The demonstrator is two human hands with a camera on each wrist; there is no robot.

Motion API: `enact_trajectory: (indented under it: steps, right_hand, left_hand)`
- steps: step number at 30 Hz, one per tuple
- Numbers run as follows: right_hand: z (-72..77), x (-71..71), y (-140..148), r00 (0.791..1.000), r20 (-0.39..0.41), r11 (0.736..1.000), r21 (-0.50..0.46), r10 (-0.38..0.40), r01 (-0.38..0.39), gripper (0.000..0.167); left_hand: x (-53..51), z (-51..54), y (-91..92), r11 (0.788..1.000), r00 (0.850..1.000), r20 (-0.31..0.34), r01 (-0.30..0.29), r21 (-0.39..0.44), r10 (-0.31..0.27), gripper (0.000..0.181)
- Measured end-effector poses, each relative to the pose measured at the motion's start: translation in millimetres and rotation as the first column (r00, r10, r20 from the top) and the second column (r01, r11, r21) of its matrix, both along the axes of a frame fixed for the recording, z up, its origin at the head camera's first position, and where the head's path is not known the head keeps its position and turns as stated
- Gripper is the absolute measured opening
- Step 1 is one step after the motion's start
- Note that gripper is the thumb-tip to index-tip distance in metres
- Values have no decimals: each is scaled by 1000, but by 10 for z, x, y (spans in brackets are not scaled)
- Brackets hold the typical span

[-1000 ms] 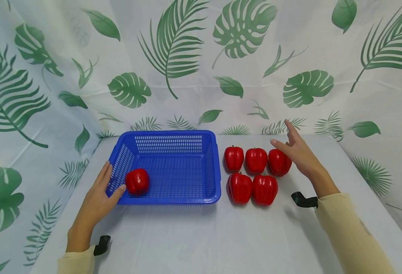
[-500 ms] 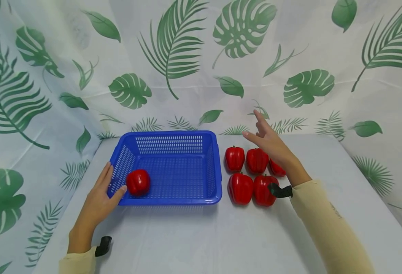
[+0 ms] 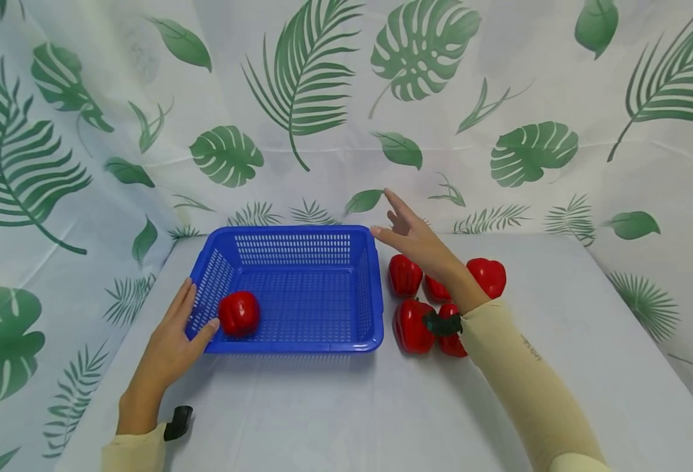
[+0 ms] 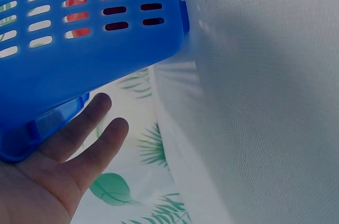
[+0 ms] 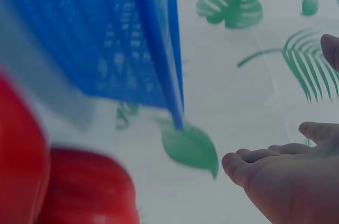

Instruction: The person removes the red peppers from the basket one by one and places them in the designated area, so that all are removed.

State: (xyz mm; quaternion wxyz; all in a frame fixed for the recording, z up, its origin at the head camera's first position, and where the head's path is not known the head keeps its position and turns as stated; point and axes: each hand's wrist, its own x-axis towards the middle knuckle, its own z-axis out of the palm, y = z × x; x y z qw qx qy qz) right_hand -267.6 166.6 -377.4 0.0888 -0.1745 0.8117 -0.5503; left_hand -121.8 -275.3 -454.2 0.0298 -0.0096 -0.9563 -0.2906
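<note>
A blue plastic basket (image 3: 296, 344) with slotted walls stands on the table. One red bell pepper (image 3: 238, 314) lies in it, at the left. My left hand (image 3: 169, 344) rests against the basket's left side, thumb over the rim near the front corner. In the left wrist view its fingers (image 4: 100, 150) are stretched out below the slotted wall. My right hand (image 3: 419, 246), holding nothing, is raised with extended fingers by the basket's back right corner. Under that forearm several red bell peppers (image 3: 414, 326) sit in two rows, partly hidden by it; two peppers (image 5: 87, 187) fill the right wrist view's lower left.
The table (image 3: 287, 413) has a white cover. Behind and at both sides hangs a white cloth (image 3: 322, 183) printed with green leaves. A black wrist camera (image 3: 178, 423) sits on the left wrist, another black camera (image 3: 443, 324) on the right.
My right hand has swept left over the peppers, from above the far right one to the basket's back right corner. The left hand has stayed on the basket.
</note>
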Motion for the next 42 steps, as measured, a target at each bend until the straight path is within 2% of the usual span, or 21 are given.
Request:
enact_trajectory:
  steps: [8,14,21,29,34,42]
  right_hand:
    - [32,3,-504,996,-14,996,-28,89,-90,89]
    - [34,-3,-826,985,-44,985,-45,166,-168,86]
    - [-2,-20,-1155,971,-28,969,-70,235,-237,81]
    - [-91,-70,-1480,953,-22,951,-59,302,-303,80]
    - [-157,-86,-1635,946,17,946,-22,323,-323,80]
    - [-203,-110,-1850,930,23,930,-12,368,-368,80]
  left_hand:
    - [-7,9,-3,1000,1000,-6,-6,-8,6,94]
    - [-22,4,11,1000,1000,-6,5,-5,-5,94]
    - [-29,-12,2,1000,1000,-7,8,-6,-8,94]
    - [-41,-25,-10,1000,1000,-16,-12,4,12,94]
    - [-40,-23,-7,1000,1000,-22,-10,4,10,94]
    - [-53,-39,-12,1000,1000,-24,-7,14,8,93]
